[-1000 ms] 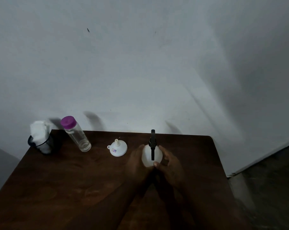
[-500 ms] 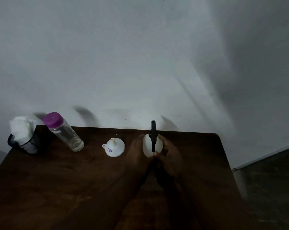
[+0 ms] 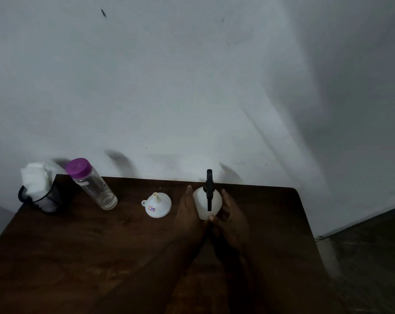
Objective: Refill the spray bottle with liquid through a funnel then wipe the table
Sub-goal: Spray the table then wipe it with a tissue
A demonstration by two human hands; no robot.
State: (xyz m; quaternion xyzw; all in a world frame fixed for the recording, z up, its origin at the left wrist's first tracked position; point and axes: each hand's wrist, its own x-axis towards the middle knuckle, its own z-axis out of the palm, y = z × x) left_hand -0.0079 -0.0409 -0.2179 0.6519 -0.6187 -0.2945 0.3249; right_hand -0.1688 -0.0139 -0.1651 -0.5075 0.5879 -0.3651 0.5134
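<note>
Bottle [image 3: 200, 200] is sitting on the desk [image 3: 101, 245], left grip [image 3: 189, 214] and right grip [image 3: 234, 220] clasping it, likely steadying for uncapping.

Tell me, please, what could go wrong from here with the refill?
1. The spray bottle is cupped between the left hand and right hand with its black spray head on; twisting that off could tip the bottle.
2. The funnel sits spout-up close beside the left hand, which might knock it.
3. The table is dark and dimly lit, so spills may go unnoticed.
</note>
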